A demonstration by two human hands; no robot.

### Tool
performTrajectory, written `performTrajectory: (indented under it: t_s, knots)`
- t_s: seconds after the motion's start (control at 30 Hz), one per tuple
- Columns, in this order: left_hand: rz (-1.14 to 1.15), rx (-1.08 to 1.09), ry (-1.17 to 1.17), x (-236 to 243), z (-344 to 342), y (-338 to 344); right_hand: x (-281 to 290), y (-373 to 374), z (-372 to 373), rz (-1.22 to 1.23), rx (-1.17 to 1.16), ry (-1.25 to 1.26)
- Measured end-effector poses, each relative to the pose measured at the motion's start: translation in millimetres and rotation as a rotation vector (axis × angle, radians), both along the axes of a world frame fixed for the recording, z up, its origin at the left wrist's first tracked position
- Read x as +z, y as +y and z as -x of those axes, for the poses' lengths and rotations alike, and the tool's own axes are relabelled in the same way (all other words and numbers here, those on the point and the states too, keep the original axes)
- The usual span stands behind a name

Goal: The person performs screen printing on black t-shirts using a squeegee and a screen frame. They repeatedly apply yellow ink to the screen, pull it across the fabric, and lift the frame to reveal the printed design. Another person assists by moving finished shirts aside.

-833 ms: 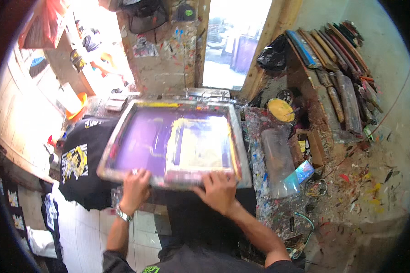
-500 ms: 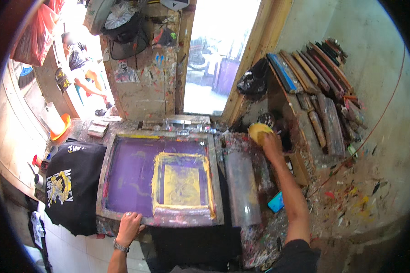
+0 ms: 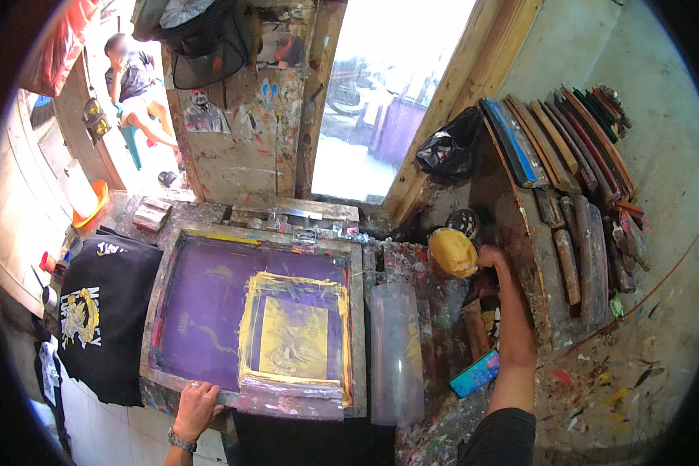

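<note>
A screen printing frame (image 3: 356, 326) with purple mesh lies in front of me. Its taped window, smeared with yellow ink, sits on the right side. My left hand (image 3: 197, 407), with a watch on its wrist, is closed over the frame's front edge. To the right, my right hand (image 3: 492, 258) grips the side of a round yellow tub (image 3: 453, 252), whose yellow inside faces up toward me. Part of the right fingers is hidden by the tub's rim. Black cloth (image 3: 311, 441) shows beneath the frame's near edge.
Black printed T-shirts (image 3: 109, 311) are stacked left of the frame. A clear plastic sheet (image 3: 396, 353) and a blue phone (image 3: 474, 373) lie to the right. Several squeegees (image 3: 559, 147) lean on the right-hand shelf. A person (image 3: 136, 85) sits outside the doorway.
My right hand has moved slightly right and toward me, and the yellow tub now shows more of its inside. My left hand stays on the frame. The whole view has shifted.
</note>
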State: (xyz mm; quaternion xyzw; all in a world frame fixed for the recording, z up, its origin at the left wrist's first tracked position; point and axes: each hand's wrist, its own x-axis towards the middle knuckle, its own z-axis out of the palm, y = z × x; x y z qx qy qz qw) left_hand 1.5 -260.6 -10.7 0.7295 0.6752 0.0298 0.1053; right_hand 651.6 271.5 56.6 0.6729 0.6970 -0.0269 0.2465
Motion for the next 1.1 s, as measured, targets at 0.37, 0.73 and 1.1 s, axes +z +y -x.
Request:
performTrajectory:
  t_s: [0.37, 0.73, 1.1]
  knots:
    - [-0.072, 0.032, -0.026, 2.2, -3.0, -1.1, 41.0, -50.7, 73.2, -0.486, 0.538, 0.018]
    - [-0.067, 0.062, -0.059, -1.5, -2.9, -4.6, -23.6, -31.4, -23.4, -0.427, 0.439, 0.148]
    - [-0.120, -0.006, -0.153, -10.0, -9.9, 7.8, -28.1, -41.6, -37.7, 0.125, -0.529, 0.842]
